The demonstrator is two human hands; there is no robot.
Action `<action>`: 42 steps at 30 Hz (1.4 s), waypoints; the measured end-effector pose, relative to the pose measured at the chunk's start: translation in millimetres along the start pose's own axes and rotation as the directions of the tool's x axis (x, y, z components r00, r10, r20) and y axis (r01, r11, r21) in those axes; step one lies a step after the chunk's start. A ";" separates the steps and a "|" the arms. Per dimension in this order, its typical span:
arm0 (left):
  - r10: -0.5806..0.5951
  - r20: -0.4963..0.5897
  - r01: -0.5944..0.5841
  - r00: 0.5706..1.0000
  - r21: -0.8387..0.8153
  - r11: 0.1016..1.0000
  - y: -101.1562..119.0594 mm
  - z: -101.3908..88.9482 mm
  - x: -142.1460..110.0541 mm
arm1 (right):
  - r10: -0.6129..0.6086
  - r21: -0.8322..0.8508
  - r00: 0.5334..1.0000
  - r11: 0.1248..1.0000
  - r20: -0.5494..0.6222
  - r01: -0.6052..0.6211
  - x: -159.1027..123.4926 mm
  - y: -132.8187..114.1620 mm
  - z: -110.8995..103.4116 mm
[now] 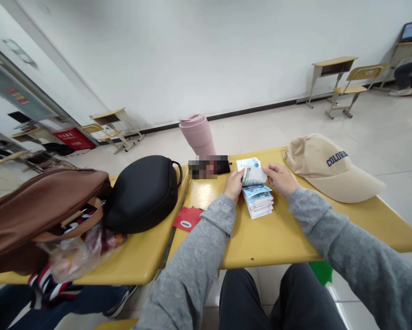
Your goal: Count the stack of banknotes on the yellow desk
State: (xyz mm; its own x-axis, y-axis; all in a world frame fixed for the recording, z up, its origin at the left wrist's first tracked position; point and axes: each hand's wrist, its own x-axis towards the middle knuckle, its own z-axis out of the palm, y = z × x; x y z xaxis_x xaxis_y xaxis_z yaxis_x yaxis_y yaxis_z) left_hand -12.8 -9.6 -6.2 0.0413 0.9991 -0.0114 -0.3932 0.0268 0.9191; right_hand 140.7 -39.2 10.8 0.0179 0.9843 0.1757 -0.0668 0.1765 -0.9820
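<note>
Over the yellow desk, my left hand (pixel 232 185) grips the left edge of a pale printed banknote (pixel 254 175). At the note's right edge, the fingers of my right hand (pixel 281 178) are pinched together on it. The note looks slightly bent between my two hands. Just below lies a thick stack of blue and white printed notes (pixel 261 204), with its near edges uneven. Another blue and white note (pixel 246 163) shows behind the held one. My hands partly cover these papers, and their print is too small to read.
A pink tumbler (pixel 199 135) and a partly blurred phone (pixel 224 166) stand beyond my left hand. A beige cap (pixel 330 167) lies right. A red packet (pixel 187 218) is by my left sleeve. Left are a black case (pixel 144 192), a brown bag (pixel 41 206) and a plastic bag (pixel 73 256).
</note>
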 end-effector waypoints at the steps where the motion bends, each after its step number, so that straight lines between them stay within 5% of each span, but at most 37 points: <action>1: 0.000 0.009 0.000 1.000 0.001 1.000 0.4 0.1 -0.3 | 0.006 0.000 1.000 1.000 0.003 -0.006 -0.8 -1.2 0.4; 18: -0.015 0.042 0.015 0.999 0.014 1.000 7.1 1.7 -8.6 | 0.004 0.011 0.994 1.000 0.114 -0.006 -1.8 0.7 -0.5; 30: -0.046 0.075 0.043 0.996 0.037 0.998 5.2 1.6 -7.8 | 0.034 -0.203 0.995 0.978 -0.090 -0.052 2.4 7.3 -5.1; 42: -0.009 0.004 0.009 1.000 -0.010 1.000 3.4 1.3 -4.6 | 0.012 -0.235 1.000 0.972 -0.014 -0.014 4.5 11.7 -6.0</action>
State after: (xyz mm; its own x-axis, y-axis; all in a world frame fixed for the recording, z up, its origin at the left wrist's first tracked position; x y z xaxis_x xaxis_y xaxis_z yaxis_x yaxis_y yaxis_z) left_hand -13.2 -14.2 -2.5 0.0480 0.9987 -0.0180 -0.4022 0.0358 0.9149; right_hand 146.0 -32.7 -0.3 0.0309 0.9861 0.1634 0.1688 0.1560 -0.9732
